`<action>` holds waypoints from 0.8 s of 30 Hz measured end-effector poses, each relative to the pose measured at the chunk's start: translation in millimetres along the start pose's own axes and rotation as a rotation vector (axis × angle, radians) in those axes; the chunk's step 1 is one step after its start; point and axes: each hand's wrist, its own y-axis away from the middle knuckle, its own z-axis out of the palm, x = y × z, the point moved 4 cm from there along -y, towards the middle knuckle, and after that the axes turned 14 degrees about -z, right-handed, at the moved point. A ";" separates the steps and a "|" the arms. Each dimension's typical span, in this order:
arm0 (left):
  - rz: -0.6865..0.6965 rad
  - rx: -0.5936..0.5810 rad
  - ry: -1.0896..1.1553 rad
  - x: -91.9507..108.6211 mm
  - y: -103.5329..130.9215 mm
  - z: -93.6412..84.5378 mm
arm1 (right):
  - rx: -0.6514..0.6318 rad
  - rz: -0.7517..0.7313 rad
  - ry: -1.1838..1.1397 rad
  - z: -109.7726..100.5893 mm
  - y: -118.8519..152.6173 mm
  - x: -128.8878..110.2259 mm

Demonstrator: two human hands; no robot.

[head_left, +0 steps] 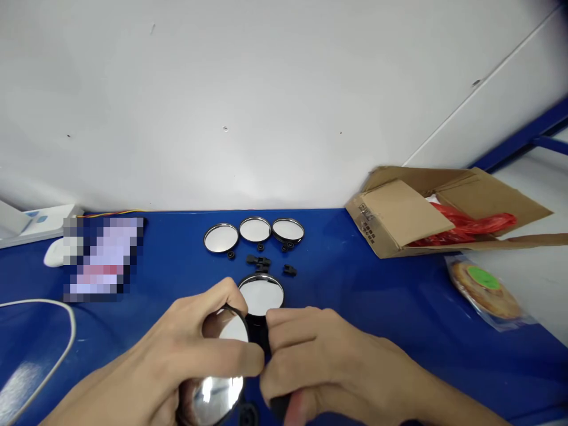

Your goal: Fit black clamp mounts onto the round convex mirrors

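Observation:
My left hand (190, 349) is closed round the edge of a round black-rimmed mirror (217, 390), which is tilted with its shiny face partly covered by my fingers. Close beside it, my right hand (310, 361) is curled round a tool with a red and black handle (293, 408); its working end is hidden. Just beyond both hands lies another round mirror (261, 297), face up. A dark round part (248, 414) shows below, between my hands. Small black clips (258, 262) and a single black clip (290, 270) lie farther back.
Three round mirrors (255, 229) lie in a row near the wall on the blue tabletop (177, 248). An opened cardboard box (390, 213) with red plastic stands at right, near a wrapped round item (486, 290). At left are a blurred phone (104, 254) and a white cable (71, 331).

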 end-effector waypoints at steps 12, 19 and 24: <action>-0.290 0.419 0.135 -20.0 -16.9 -14.4 | 0.256 0.463 0.459 -11.5 45.8 80.4; -0.380 0.517 0.047 -26.3 -14.6 -14.7 | 0.215 0.468 0.472 -6.3 46.7 84.0; -0.310 0.446 0.113 -21.4 -16.9 -12.0 | 0.410 0.298 0.412 -13.9 31.8 62.0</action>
